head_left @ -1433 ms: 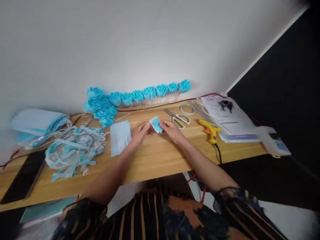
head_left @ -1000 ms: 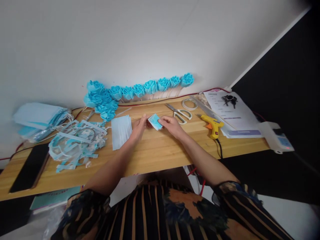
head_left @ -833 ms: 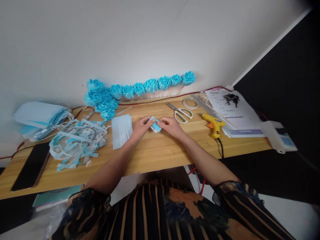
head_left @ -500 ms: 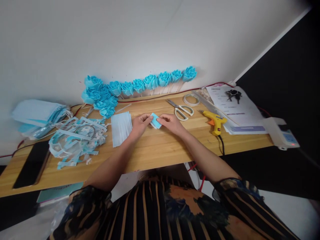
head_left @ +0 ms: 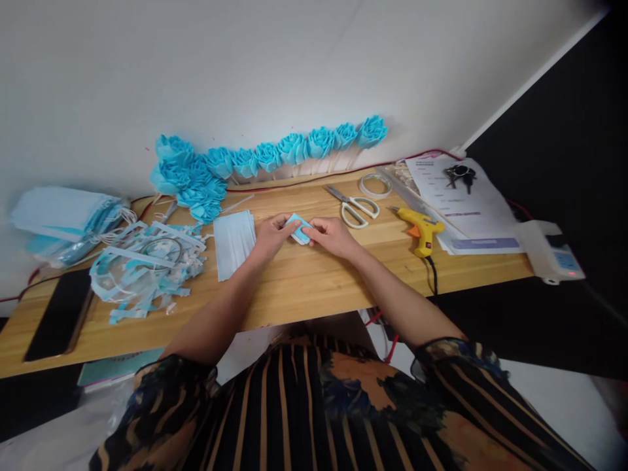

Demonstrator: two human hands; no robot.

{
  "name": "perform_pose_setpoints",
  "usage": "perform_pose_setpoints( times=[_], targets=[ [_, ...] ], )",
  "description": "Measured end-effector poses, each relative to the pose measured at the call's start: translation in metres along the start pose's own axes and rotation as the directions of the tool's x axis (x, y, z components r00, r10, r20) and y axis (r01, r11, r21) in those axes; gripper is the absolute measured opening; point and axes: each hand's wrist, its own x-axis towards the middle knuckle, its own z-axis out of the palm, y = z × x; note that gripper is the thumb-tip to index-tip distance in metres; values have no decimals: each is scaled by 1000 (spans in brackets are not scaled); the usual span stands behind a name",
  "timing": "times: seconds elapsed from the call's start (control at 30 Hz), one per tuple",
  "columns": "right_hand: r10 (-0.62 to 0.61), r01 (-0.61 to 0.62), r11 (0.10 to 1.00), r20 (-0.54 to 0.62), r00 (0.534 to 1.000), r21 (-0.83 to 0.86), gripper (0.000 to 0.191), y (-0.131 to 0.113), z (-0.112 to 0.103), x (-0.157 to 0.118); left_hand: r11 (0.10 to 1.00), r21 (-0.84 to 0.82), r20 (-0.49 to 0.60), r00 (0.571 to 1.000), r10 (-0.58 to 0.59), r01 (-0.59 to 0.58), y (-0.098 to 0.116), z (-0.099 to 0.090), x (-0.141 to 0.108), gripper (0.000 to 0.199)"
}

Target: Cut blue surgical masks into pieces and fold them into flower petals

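A small folded piece of blue and white mask fabric (head_left: 299, 229) is pinched between both hands above the wooden table. My left hand (head_left: 273, 235) grips its left side, thumb on top. On its right side, my right hand (head_left: 330, 235) holds it with thumb and fingers closed. Fingers hide part of the piece. Just left of my left hand lies a stack of pale blue fabric sheets (head_left: 232, 245). Scissors (head_left: 354, 205) with white handles rest beyond my right hand, beside a roll of clear tape (head_left: 375, 186).
Blue fabric flowers (head_left: 293, 148) on sticks lean along the wall. To the left are face masks (head_left: 69, 219), a heap of cut strips (head_left: 147, 268) and a phone (head_left: 60, 315). A yellow glue gun (head_left: 420, 229), papers (head_left: 483, 199) and keys (head_left: 460, 176) lie right.
The fabric piece looks narrower now, folded over between my fingers. Both hands stay close together around it. The whole view has shifted slightly.
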Motion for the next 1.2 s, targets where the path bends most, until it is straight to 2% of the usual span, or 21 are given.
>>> perform_pose_setpoints(
  times=[0.2,0.37,0.5,0.6,0.73,0.9,1.0,1.07,1.2],
  targets=[
    [-3,3,1000,39,999,6,38,-2,-1,1,998,28,-94,994,54,-51,-4,-2,1,37],
    [14,-18,995,37,999,96,43,-1,-3,2,989,-132,1,998,-66,66,-4,-1,3,44],
    [91,-86,958,-5,996,275,46,5,-2,4,962,-233,37,989,-141,146,0,1,2,57],
    [120,-111,920,-2,993,376,49,9,0,6,972,-197,40,992,-119,124,1,3,1,59],
    [148,-134,881,5,989,453,50,10,0,7,985,-150,22,996,-88,90,-1,2,-1,48],
    [154,-148,894,19,988,424,47,10,0,7,999,-3,-26,999,-40,40,0,1,-1,38],
    [93,-57,931,-81,992,359,41,11,-1,8,998,19,-50,997,-54,55,2,1,-2,38],
    [39,12,942,-147,988,334,46,11,-2,8,997,31,-63,996,-63,65,3,1,-2,38],
    [8,38,946,-142,990,321,47,8,-5,6,995,80,-53,997,-50,54,2,2,-1,39]
  ],
)
